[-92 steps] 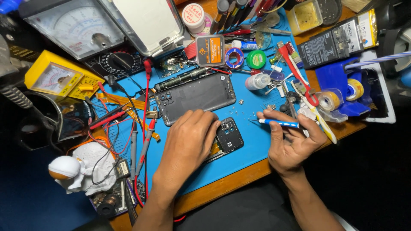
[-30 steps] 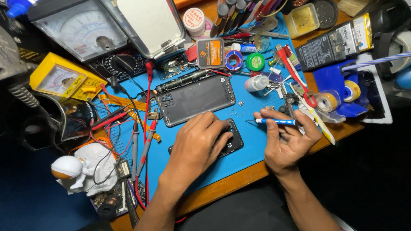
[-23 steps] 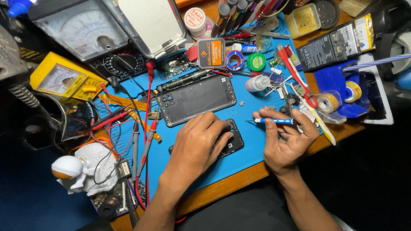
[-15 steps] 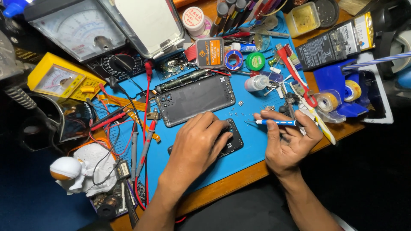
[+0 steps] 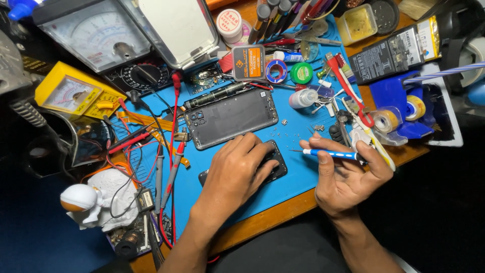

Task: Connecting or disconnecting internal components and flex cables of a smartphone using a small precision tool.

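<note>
Small black phone part [image 5: 275, 167] lies on the blue mat [image 5: 298, 177] near the desk's front edge, pressed flat under the left hand [image 5: 235, 174], fingers spread over it, no closed grasp. Behind it, toward mid-desk, rests an opened dark phone [image 5: 230, 116]. Right of the part, the right hand [image 5: 348, 177] pinches a blue-handled screwdriver [image 5: 331, 154], held level, tip pointing left, just above the mat.

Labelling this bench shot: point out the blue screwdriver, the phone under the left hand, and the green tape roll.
blue screwdriver [image 5: 333, 154], head view, mid-handle.
phone [image 5: 275, 169], head view, exposed right end.
green tape roll [image 5: 301, 73], head view, its ring.
</note>
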